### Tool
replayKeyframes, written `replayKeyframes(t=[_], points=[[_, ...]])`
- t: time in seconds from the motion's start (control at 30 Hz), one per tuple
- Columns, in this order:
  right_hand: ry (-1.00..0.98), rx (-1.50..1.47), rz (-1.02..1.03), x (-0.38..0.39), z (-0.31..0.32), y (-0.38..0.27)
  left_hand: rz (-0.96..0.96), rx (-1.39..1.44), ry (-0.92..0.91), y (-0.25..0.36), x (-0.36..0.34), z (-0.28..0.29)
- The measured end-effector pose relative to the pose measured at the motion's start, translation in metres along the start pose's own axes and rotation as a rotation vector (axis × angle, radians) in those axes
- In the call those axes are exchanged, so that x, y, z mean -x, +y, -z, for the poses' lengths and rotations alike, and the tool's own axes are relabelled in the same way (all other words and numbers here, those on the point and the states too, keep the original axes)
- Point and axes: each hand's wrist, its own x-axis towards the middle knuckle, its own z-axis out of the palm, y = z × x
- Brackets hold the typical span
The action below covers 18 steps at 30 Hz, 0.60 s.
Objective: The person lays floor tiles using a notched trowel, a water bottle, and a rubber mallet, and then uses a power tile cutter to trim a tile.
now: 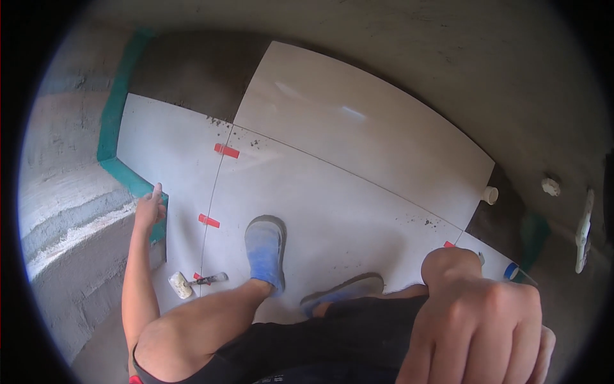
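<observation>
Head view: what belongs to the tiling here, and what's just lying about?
Likely part of the job:
- pale tiles
- red wedges at the joints
- white-headed mallet

Apparently just lying about:
- dark crumbs

Unclear:
- blue-and-white item, right

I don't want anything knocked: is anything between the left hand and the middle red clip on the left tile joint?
Nothing visible is: beyond the green border by the left hand, only white tile lies before the middle red clip.

I can't tell whether the right hand [476,323], cut off by the lower edge, holds anything; one red wedge [449,244] is partly hidden.
</observation>
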Motion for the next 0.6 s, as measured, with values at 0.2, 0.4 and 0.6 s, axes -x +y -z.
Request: replayKeyframes(t=[0.2, 0.4, 0.6], points=[[0.035, 0.104, 0.07, 0.022, -0.008, -0.017, -0.099, -0.063, -0.075, 0.053, -0.01, -0.024], [0.435, 0.471, -0.005, 0.093, -0.028, -0.036, -0.249, -0.078, -0.139, 0.119, -0.026, -0.056], [1.733, 1.635, -0.15, 0.25, 0.083, -0.059, -0.535, -0.085, -0.136, 0.2, -0.056, -0.11]])
